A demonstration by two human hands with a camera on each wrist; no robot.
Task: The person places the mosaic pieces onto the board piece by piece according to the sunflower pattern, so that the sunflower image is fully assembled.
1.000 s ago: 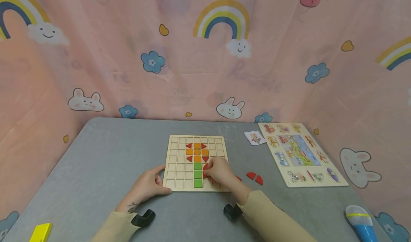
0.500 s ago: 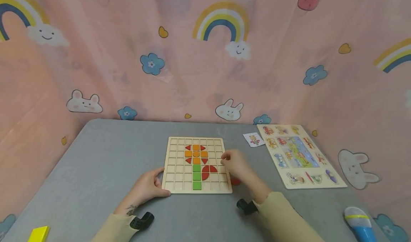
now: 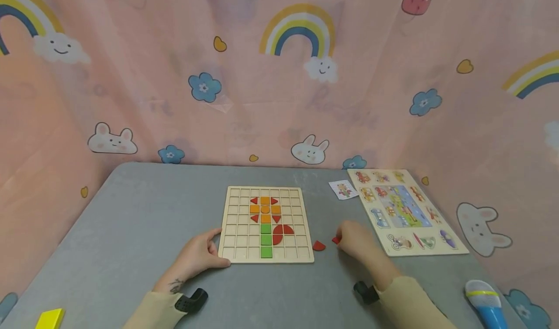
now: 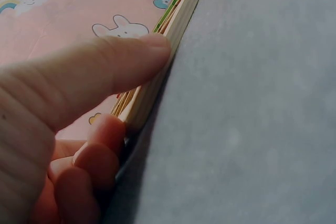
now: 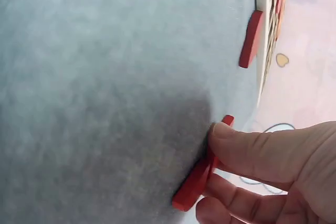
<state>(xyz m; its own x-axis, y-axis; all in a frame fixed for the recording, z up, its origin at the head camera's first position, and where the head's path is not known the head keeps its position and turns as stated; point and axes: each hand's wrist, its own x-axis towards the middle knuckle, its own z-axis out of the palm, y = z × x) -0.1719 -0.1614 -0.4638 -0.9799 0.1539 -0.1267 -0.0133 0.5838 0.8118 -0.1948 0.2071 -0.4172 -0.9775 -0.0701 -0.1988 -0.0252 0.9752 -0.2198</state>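
Note:
My left hand (image 3: 198, 255) holds the near left corner of the wooden grid board (image 3: 239, 229), thumb along its front edge and fingers at its left side. Orange pieces (image 3: 265, 218), small red triangles (image 3: 276, 219) and a column of green squares (image 3: 266, 240) lie in the grid. Right of the green column, red quarter-circle pieces (image 3: 277, 234) form part of a disc. On the table to the right, my right hand (image 3: 359, 241) pinches a red quarter-circle piece (image 5: 227, 119); a second red piece (image 5: 191, 186) lies against its fingers. Another red piece (image 3: 319, 245) rests beside the board's right edge.
A picture card (image 3: 343, 189) lies at the back right, next to a large wooden picture puzzle (image 3: 382, 241). A toy microphone (image 3: 485, 302) is at the front right, and a yellow block (image 3: 50, 318) at the front left. Behind the table (image 3: 144, 212) hangs a printed pink cloth.
My right hand has left the red pieces on the board and moved right to the loose red pieces on the table. The left hand stays at the board's corner.

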